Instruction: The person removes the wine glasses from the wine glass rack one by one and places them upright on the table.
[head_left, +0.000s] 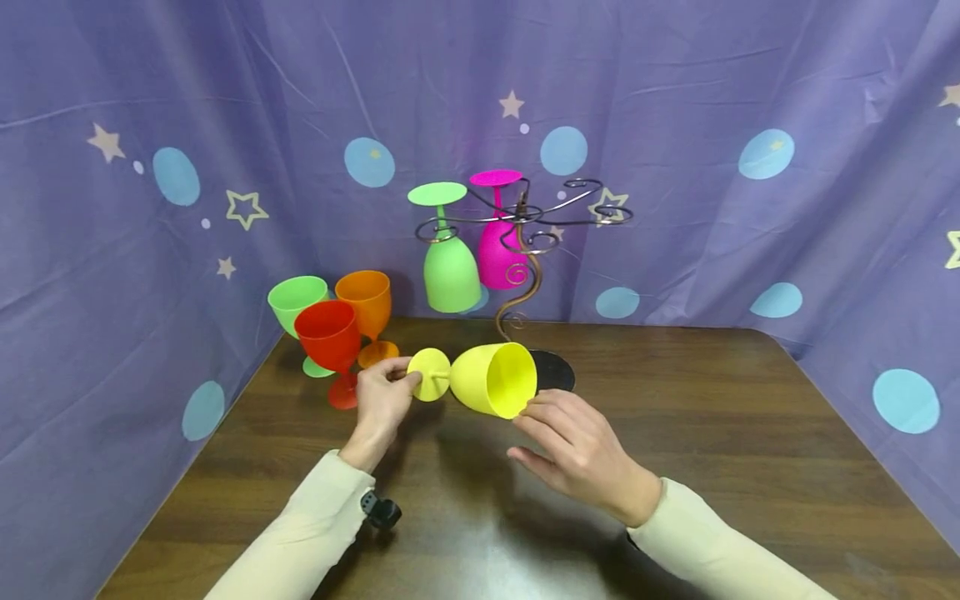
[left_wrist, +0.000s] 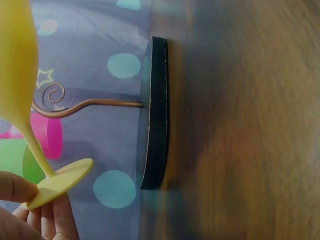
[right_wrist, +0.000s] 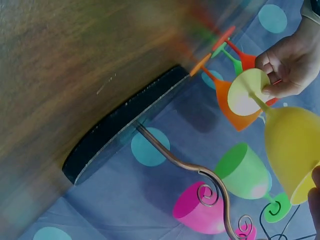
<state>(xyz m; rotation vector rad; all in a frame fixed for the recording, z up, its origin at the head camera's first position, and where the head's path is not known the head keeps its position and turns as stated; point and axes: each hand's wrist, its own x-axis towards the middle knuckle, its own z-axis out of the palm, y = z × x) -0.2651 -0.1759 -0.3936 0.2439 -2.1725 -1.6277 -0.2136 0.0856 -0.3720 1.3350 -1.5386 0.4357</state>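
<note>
A yellow goblet point(head_left: 472, 379) lies sideways in the air above the table, its mouth facing right. My left hand point(head_left: 384, 400) pinches the edge of its round foot between thumb and fingers, also plain in the left wrist view. At the rim is my right hand point(head_left: 581, 454), fingertips against or very near it and the thumb apart below. Behind the goblet stands a metal stemware rack point(head_left: 531, 283) with curled arms and a black base point(head_left: 555, 371). From its arms hang a green goblet point(head_left: 452, 275) and a magenta goblet point(head_left: 501, 250), both upside down.
On the table's left side stand three upright goblets: red point(head_left: 328, 333), orange point(head_left: 367, 300) and light green point(head_left: 292, 300). The red one is close beside my left hand. A purple patterned curtain point(head_left: 675, 75) hangs behind the brown wooden table point(head_left: 720, 417).
</note>
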